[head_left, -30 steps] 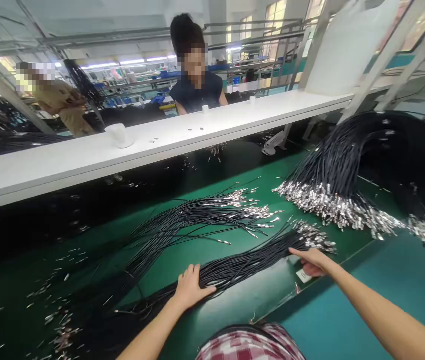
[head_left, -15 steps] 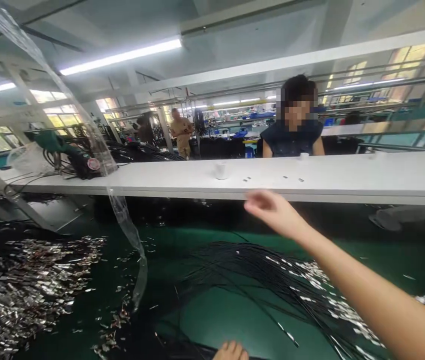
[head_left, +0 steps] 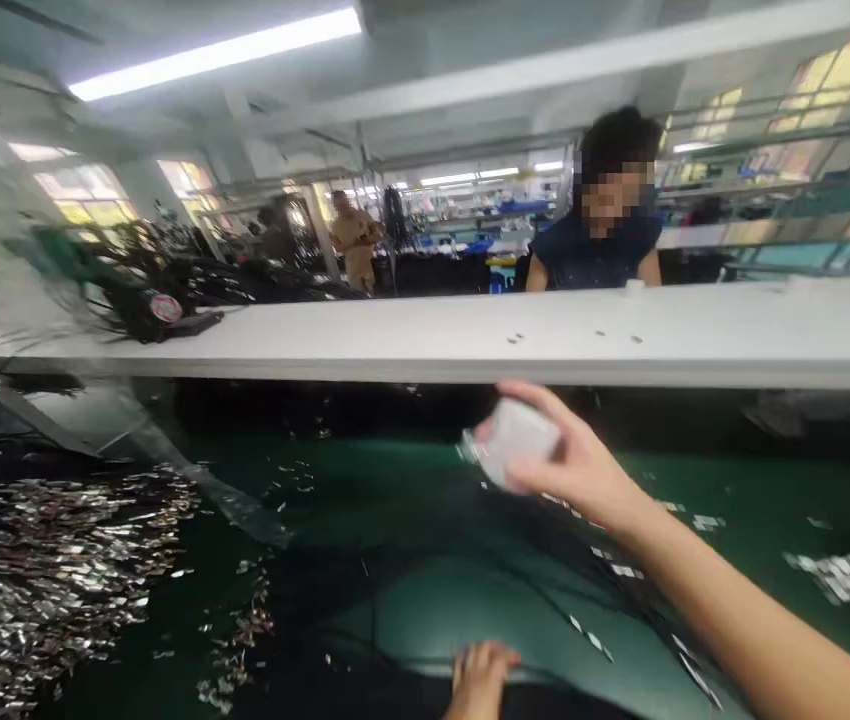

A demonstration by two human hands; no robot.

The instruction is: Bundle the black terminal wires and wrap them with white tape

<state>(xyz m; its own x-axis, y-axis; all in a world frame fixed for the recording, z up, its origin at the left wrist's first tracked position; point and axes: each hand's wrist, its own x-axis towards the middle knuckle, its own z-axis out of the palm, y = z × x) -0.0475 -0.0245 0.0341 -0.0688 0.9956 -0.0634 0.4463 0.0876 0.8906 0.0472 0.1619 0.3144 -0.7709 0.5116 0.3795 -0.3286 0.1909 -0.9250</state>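
Note:
My right hand [head_left: 567,455] is wrapped around a small white cup [head_left: 519,445], tilted with its mouth toward the left. Small shiny pieces [head_left: 470,447] show at the cup's mouth, blurred by motion. Near the bottom edge, my left hand [head_left: 479,675] lies low over black cords on the green table [head_left: 432,600], fingers slightly spread and nothing visible in them. Thin black cords [head_left: 545,580] with silvery ends run across the table beneath my right arm.
A white shelf [head_left: 365,335] crosses ahead, bearing several tiny metal pieces [head_left: 516,338], another white cup [head_left: 633,290] and a dark machine [head_left: 147,305]. A large heap of silvery cord ends [head_left: 57,570] lies left. Clear plastic film [head_left: 200,475] hangs there. A person [head_left: 597,245] sits opposite.
The white cup has left the shelf and is now in my right hand, tilted over the table. My left hand shows further up in the view. The plastic film has swung left.

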